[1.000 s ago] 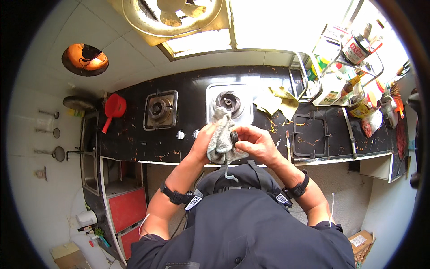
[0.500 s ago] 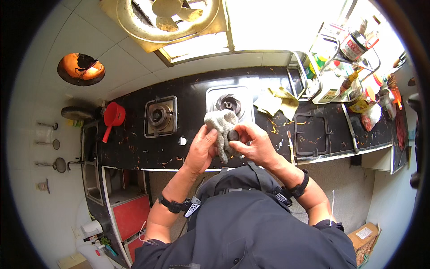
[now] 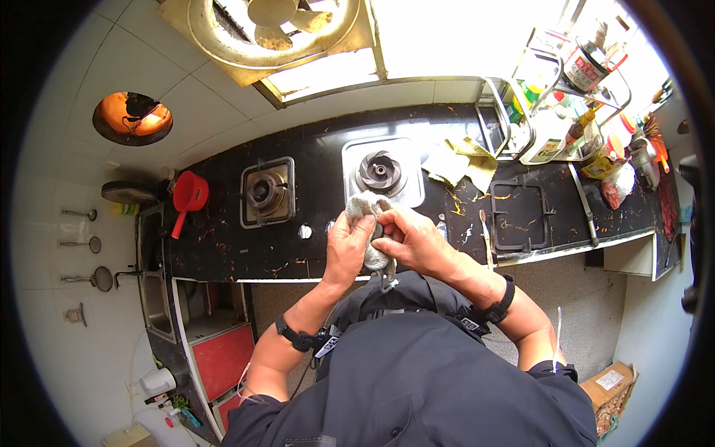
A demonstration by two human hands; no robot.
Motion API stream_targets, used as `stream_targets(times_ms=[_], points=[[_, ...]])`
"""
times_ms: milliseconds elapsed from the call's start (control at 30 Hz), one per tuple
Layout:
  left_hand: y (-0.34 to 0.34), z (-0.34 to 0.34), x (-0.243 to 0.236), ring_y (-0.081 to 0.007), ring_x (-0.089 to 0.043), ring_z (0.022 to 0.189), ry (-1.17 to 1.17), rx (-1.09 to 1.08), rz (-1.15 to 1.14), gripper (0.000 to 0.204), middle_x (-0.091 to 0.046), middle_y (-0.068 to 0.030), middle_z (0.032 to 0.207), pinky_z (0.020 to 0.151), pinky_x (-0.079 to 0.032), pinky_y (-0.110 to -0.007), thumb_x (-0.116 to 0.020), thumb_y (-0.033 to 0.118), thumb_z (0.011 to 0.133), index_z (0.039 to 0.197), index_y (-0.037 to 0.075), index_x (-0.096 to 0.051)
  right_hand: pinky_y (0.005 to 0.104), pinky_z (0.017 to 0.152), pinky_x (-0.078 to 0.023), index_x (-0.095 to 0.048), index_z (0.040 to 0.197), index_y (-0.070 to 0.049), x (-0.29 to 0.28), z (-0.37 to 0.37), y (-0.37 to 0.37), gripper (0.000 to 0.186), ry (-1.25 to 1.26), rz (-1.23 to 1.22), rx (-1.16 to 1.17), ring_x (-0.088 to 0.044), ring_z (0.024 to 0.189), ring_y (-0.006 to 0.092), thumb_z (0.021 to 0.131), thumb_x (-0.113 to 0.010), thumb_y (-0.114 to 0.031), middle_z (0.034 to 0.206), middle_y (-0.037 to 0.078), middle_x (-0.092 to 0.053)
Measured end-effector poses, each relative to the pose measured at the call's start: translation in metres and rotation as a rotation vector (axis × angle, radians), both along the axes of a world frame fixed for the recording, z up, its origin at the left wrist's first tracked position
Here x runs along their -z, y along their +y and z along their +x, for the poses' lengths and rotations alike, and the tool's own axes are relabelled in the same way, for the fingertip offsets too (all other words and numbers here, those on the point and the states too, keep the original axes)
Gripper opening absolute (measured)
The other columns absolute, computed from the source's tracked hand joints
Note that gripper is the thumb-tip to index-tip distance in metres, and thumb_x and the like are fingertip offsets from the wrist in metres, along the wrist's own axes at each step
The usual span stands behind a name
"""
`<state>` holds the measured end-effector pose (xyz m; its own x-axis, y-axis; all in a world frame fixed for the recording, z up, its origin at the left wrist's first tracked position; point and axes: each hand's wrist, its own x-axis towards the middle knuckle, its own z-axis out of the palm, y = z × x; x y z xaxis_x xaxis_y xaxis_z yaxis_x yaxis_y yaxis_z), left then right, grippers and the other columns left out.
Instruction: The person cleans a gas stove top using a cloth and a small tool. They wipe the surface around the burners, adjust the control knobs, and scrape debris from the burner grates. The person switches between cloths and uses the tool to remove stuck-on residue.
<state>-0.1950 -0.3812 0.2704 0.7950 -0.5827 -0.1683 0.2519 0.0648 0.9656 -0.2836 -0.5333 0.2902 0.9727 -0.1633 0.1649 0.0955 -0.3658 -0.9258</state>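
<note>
A crumpled grey-white cloth (image 3: pixel 365 206) is held between both hands over the front edge of a black marbled counter (image 3: pixel 223 253). My left hand (image 3: pixel 348 246) grips the cloth from the left side. My right hand (image 3: pixel 412 240) presses against it from the right, holding a small dark object wrapped in the cloth; its kind is hidden. Just behind the hands sits the right gas burner (image 3: pixel 380 172) in a steel plate. The left gas burner (image 3: pixel 266 192) lies further left.
A red ladle (image 3: pixel 188 197) lies left of the burners, beside a sink (image 3: pixel 153 298). Yellow rags (image 3: pixel 462 162), a black pan grate (image 3: pixel 518 216), a knife (image 3: pixel 582 200) and a rack of bottles (image 3: pixel 566 97) occupy the right. An exhaust fan (image 3: pixel 275 22) hangs above.
Both hands and the cloth stay in front of the right burner, with the cloth turned slightly between the fingers. The view has shifted a little.
</note>
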Motion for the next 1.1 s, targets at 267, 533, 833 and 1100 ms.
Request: stream_targets(times_ms=[267, 533, 833, 1100], points=[[0.011, 0.010, -0.018, -0.0151, -0.063, 0.102, 0.313, 0.209, -0.066, 0.038, -0.065, -0.0063, 0.115, 0.095, -0.050, -0.031, -0.068, 0.004, 0.091, 0.127, 0.003, -0.054, 0.0369, 0.064, -0.052, -0.058, 0.099, 0.001, 0.006, 0.005, 0.000, 0.028, -0.044, -0.046, -0.028, -0.064, 0.073, 0.0303, 0.079, -0.075, -0.008, 0.084, 0.015, -0.060], [0.005, 0.004, -0.004, -0.0100, -0.062, 0.095, 0.040, 0.024, -0.058, 0.023, -0.067, -0.0040, 0.105, 0.086, -0.051, -0.026, -0.062, 0.006, 0.095, 0.117, 0.001, -0.060, 0.0345, 0.070, -0.052, -0.060, 0.108, 0.001, 0.010, 0.007, -0.006, 0.028, 0.011, 0.136, -0.148, -0.064, 0.077, 0.0233, 0.084, -0.070, -0.007, 0.086, 0.013, -0.060], [0.011, 0.011, -0.001, -0.0142, -0.065, 0.094, 0.228, -0.109, -0.203, 0.020, -0.067, -0.0071, 0.108, 0.085, -0.053, -0.030, -0.051, 0.008, 0.101, 0.117, 0.000, -0.060, 0.0240, 0.078, -0.052, -0.052, 0.131, -0.001, 0.029, 0.009, -0.018, 0.051, 0.503, 0.569, -0.128, -0.059, 0.095, 0.0118, 0.096, -0.064, -0.036, 0.109, 0.008, -0.062], [0.017, 0.012, -0.002, -0.0217, -0.063, 0.110, 0.528, -0.028, -0.348, 0.029, -0.064, -0.0102, 0.121, 0.098, -0.051, -0.038, -0.050, 0.005, 0.100, 0.128, 0.001, -0.055, 0.0197, 0.063, -0.047, -0.068, 0.100, -0.007, 0.026, 0.009, -0.034, 0.019, 0.305, 0.908, 0.026, -0.059, 0.072, 0.0040, 0.093, -0.068, -0.025, 0.086, -0.003, -0.067]])
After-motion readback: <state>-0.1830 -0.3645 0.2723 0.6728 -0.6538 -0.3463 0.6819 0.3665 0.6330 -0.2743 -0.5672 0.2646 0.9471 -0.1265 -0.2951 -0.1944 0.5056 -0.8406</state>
